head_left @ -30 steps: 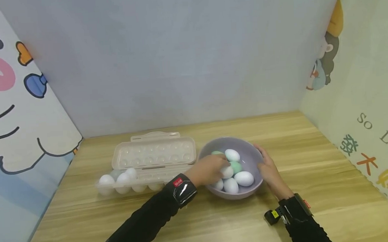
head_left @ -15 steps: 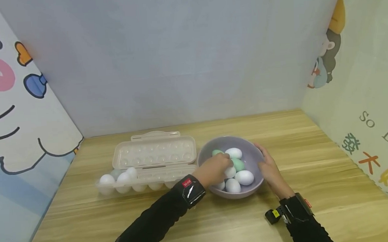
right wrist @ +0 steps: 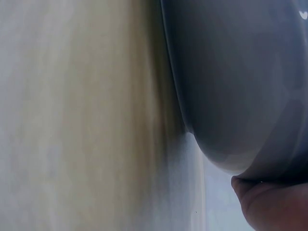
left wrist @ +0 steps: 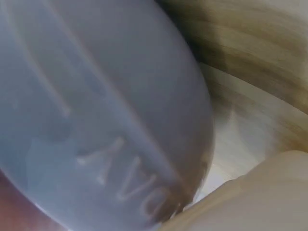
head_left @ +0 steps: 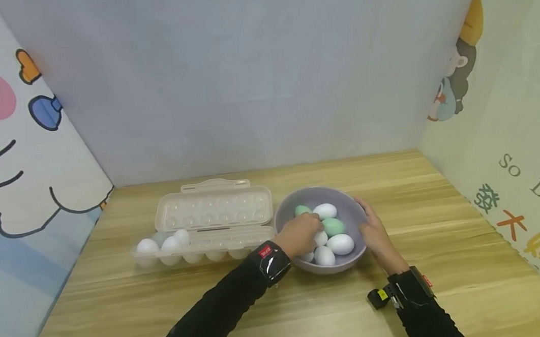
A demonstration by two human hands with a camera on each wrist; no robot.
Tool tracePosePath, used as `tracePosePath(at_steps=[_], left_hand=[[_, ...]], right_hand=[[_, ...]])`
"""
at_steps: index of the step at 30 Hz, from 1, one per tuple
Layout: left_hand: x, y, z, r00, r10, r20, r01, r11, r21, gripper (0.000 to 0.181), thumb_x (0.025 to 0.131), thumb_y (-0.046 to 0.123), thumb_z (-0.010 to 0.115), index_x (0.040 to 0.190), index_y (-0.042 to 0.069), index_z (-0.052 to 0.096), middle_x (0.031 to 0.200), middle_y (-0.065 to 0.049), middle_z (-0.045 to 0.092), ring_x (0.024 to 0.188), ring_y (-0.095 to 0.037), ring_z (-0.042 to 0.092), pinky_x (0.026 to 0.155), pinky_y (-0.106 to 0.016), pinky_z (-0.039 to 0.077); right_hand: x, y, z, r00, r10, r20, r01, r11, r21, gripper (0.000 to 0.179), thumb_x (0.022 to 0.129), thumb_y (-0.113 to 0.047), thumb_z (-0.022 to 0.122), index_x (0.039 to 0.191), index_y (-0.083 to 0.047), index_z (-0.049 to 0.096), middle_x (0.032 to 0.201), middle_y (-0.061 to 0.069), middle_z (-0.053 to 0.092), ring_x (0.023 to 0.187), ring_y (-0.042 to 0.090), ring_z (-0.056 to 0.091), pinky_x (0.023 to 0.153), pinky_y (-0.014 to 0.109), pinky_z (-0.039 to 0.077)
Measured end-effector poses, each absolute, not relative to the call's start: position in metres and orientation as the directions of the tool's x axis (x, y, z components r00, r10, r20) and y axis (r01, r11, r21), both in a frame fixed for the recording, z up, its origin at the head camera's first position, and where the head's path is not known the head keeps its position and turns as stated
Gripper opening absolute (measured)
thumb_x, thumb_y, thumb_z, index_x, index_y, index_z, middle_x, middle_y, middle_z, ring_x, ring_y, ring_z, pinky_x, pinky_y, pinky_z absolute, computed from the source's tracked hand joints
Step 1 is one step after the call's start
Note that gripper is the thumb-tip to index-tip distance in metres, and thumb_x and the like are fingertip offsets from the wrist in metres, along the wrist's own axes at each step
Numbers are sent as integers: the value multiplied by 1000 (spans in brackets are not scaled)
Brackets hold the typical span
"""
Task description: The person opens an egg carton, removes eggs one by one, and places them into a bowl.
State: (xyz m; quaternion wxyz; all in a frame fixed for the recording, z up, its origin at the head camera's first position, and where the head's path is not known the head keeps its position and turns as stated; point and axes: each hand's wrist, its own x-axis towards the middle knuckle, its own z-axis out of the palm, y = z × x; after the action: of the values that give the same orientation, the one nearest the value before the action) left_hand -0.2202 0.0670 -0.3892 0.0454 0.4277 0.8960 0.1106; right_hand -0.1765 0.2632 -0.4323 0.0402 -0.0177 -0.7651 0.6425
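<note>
A grey-purple bowl (head_left: pixel 323 270) stands on the table with several eggs in it. White eggs (head_left: pixel 340 244) lie around a green egg (head_left: pixel 333 227), and another green egg (head_left: pixel 302 210) sits at the far left inside. My left hand (head_left: pixel 298 235) is down inside the bowl, bent over a white egg (head_left: pixel 320 238) that shows just beyond its fingers; whether it grips that egg I cannot tell, as the fingertips are hidden. My right hand (head_left: pixel 378 236) holds the bowl's right rim. In the right wrist view a finger (right wrist: pixel 279 204) meets the bowl's outer wall (right wrist: pixel 236 86).
Left of the bowl lies an opened clear plastic egg carton (head_left: pixel 212 209), its lid folded back. White eggs (head_left: pixel 147 246) fill its left end, and more show through its front wall. A pale wall (head_left: pixel 261 87) rises behind the wooden table (head_left: pixel 323 313).
My left hand has moved slightly right and farther into the bowl. The eggs near it have shifted a little to the right. The right hand stays on the rim.
</note>
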Motion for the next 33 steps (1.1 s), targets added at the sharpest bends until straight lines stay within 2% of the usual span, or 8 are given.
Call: tracePosePath(at_steps=[4, 8, 14, 19, 22, 26, 29, 33], left_hand=[[-218, 60, -378, -622, 782, 39, 770, 602, 211, 26, 75, 12, 66, 100, 9, 61, 94, -1, 54, 85, -13, 51, 69, -21, 46], [-221, 33, -350, -630, 767, 124, 772, 599, 215, 30, 81, 18, 62, 109, 7, 57, 101, -6, 55, 90, -18, 53, 74, -27, 47], [-237, -51, -314, -723, 660, 203, 689, 711, 140, 34, 82, 21, 62, 112, 6, 55, 107, -11, 57, 95, -25, 54, 79, -39, 48], [-243, -127, -313, -849, 525, 63, 529, 842, 104, 39, 82, 24, 62, 113, 2, 54, 109, -16, 58, 100, -32, 53, 83, -47, 45], [-242, -159, -323, -892, 450, -48, 442, 889, 120, 44, 81, 29, 61, 112, -1, 54, 108, -19, 58, 98, -34, 54, 81, -48, 45], [-239, -185, -337, -911, 363, -194, 344, 930, 126, 39, 79, 38, 62, 91, 1, 58, 85, -12, 58, 76, -26, 53, 65, -40, 46], [-237, -196, -343, -907, 322, -272, 304, 947, 108, 38, 77, 45, 60, 76, 6, 55, 68, -3, 48, 63, -19, 45, 55, -34, 38], [-237, -200, -344, -904, 314, -291, 304, 949, 79, 41, 78, 49, 57, 70, 9, 53, 64, -1, 45, 61, -19, 43, 66, -45, 40]], right_hand=[[-176, 262, -431, -995, 85, 44, -28, 179, -983, 69, 77, 11, 26, 141, -15, 17, 147, 12, 12, 131, 34, 15, 105, 50, 20], [-176, 262, -432, -995, 85, 44, -29, 176, -984, 69, 77, 11, 26, 141, -13, 17, 147, 13, 13, 130, 36, 17, 104, 50, 22], [-177, 262, -433, -995, 77, 61, -46, 180, -983, 69, 76, 10, 26, 141, -13, 17, 147, 14, 13, 130, 37, 16, 104, 52, 21], [-178, 264, -435, -994, 81, 67, -50, 188, -981, 69, 76, 9, 26, 141, -14, 18, 147, 14, 13, 130, 37, 15, 104, 52, 19], [-177, 265, -434, -995, 80, 64, -48, 188, -981, 69, 76, 10, 26, 141, -14, 17, 147, 15, 12, 130, 37, 14, 105, 53, 18], [-176, 266, -432, -996, 74, 45, -32, 172, -985, 70, 77, 12, 25, 141, -13, 14, 147, 13, 10, 131, 35, 12, 106, 51, 16], [-177, 265, -432, -996, 71, 47, -34, 167, -985, 69, 78, 11, 25, 141, -13, 15, 147, 13, 12, 131, 34, 13, 105, 51, 17], [-177, 263, -432, -995, 80, 56, -41, 179, -983, 68, 77, 10, 25, 141, -13, 18, 146, 14, 14, 130, 35, 15, 105, 52, 17]])
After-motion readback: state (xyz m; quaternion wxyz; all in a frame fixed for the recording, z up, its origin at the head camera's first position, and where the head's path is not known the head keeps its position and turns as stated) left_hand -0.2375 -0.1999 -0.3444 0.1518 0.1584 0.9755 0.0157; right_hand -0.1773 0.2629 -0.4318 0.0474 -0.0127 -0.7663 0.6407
